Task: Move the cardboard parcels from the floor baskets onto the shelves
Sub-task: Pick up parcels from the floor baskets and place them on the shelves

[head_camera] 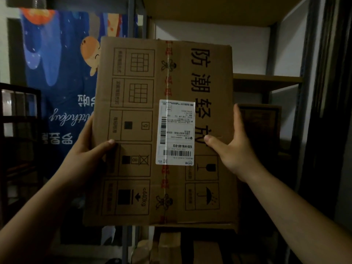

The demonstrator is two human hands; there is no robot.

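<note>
The cardboard parcel [163, 130] is being held up in the air in front of the shelves [266, 81], its broad printed face with the white label [176, 132] turned toward the person and not resting on any board. The left hand [89, 149] is gripping its left edge and the right hand [236, 149] its right edge, each thumb pressing on the front while the fingers are wrapping behind. So this parcel is judged to be out of its basket and midway to being shelved, with setting it down left to do. Another box [262, 126] is sitting on a shelf just to the right, and more cardboard [169, 244] is lying lower down, possibly placed already. The floor baskets are lying out of view, so how many parcels are waiting cannot be told. A blue banner [62, 73] is hanging at the left.
</note>
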